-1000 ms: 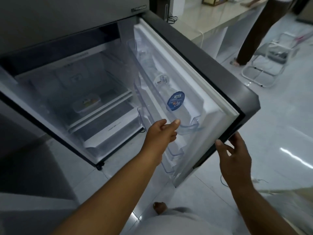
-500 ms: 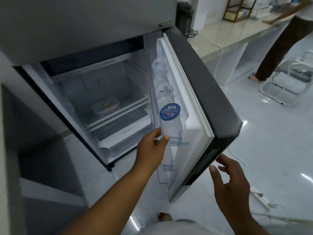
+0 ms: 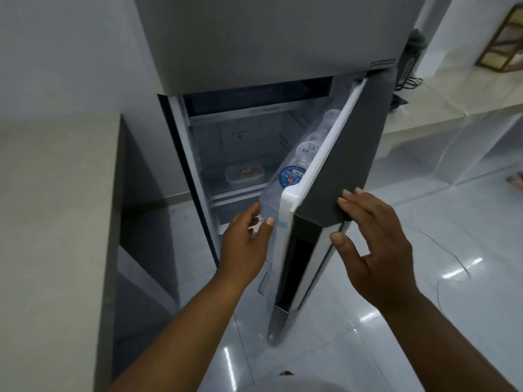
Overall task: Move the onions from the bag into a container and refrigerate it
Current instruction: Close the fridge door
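Two hands: both at the fridge door (image 3: 336,154), neither holding anything.
Left hand (image 3: 244,244): fingers loosely spread, at the door's inner edge, just below the door shelf.
Right hand (image 3: 376,244): fingers splayed wide, fingertips on the door's dark outer face.
Fridge door: partly ajar.
Container (image 3: 244,174): clear and lidded, on a shelf inside, left of the door.
Water bottles (image 3: 293,175): in the door shelf, blue cap nearest.

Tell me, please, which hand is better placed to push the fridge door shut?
Right. The right hand lies open against the door's outer face, so it can likely push. The left hand is by the inner edge, near the bottles, where it could get pinched.
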Tool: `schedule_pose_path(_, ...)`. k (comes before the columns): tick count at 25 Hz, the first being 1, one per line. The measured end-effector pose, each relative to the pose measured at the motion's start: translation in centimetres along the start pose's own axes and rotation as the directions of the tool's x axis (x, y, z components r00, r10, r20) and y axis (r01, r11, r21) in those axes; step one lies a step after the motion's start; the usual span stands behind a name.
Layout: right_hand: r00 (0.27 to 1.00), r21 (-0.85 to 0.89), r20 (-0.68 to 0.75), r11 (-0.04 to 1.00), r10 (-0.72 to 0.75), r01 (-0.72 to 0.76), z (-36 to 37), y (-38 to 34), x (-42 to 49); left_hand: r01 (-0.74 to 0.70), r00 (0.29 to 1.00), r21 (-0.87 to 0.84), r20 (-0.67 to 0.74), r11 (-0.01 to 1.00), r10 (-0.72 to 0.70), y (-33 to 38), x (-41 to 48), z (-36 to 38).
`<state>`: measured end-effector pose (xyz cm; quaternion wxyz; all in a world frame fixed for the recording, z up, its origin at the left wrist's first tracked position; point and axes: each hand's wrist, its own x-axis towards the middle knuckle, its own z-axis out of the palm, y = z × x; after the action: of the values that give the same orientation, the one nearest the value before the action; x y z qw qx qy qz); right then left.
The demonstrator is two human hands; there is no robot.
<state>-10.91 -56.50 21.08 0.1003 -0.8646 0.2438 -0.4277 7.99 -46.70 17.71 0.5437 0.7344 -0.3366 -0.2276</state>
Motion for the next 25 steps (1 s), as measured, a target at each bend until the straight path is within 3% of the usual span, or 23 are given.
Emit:
schedule_pose_path(5,0.987,0.022,0.152,0.999,-0.047,0.044,6.2,-2.9,3.4,-0.109,0.991,0.011,-0.076,0.994,0.11,-1.1,-1.6,-2.9)
schedule_pose_path(12,0.935,-0.1,0.35,0.989,-0.065,0.106,14.2,-6.4,10.0,0.005,0.999,0.148,0.036,0.989,-0.01,-4.0,1.8,-5.5)
schedule_pose_path(18,0.878,-0.195,0.438,0.933,-0.192,0.301,19.9,-6.8,15.4,0.009,0.999,0.371,0.028,0.929,-0.02,-6.2,9.3,-8.8)
schedule_pose_path(25,0.834,-0.165,0.456,0.891,-0.311,0.423,26.6,-4.6,19.8,0.047,0.998,0.477,-0.057,0.877,-0.023,-6.9,17.5,-11.2)
